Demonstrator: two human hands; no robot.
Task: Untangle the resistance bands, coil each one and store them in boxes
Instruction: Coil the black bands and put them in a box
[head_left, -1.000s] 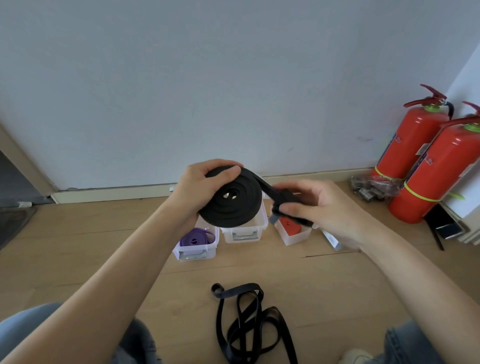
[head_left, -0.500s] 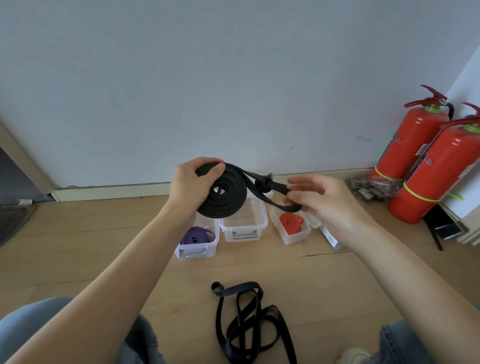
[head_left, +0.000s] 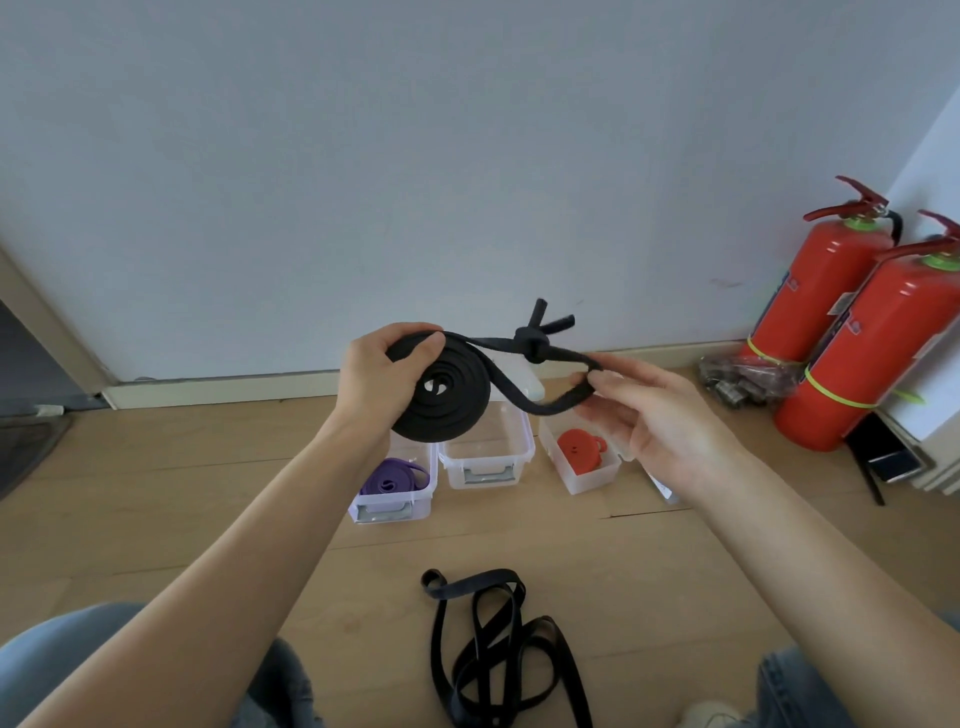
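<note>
Black rubber fills the head view: the left hand (head_left: 382, 371) grips the coiled black band (head_left: 441, 395) above the empty middle box (head_left: 485, 460), keeping the roll tight, while the right hand (head_left: 660, 415) pinches its knotted loose tail (head_left: 563, 402), apparently to tuck it. Another tangled band (head_left: 498, 654) awaits on the floor.

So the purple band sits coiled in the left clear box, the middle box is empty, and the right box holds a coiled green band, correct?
Not quite: in the head view the small clear plastic box on the right holds a coiled red band, not a green one. The coiled purple band does lie in the left clear plastic box, and the middle clear plastic box is empty.
</note>
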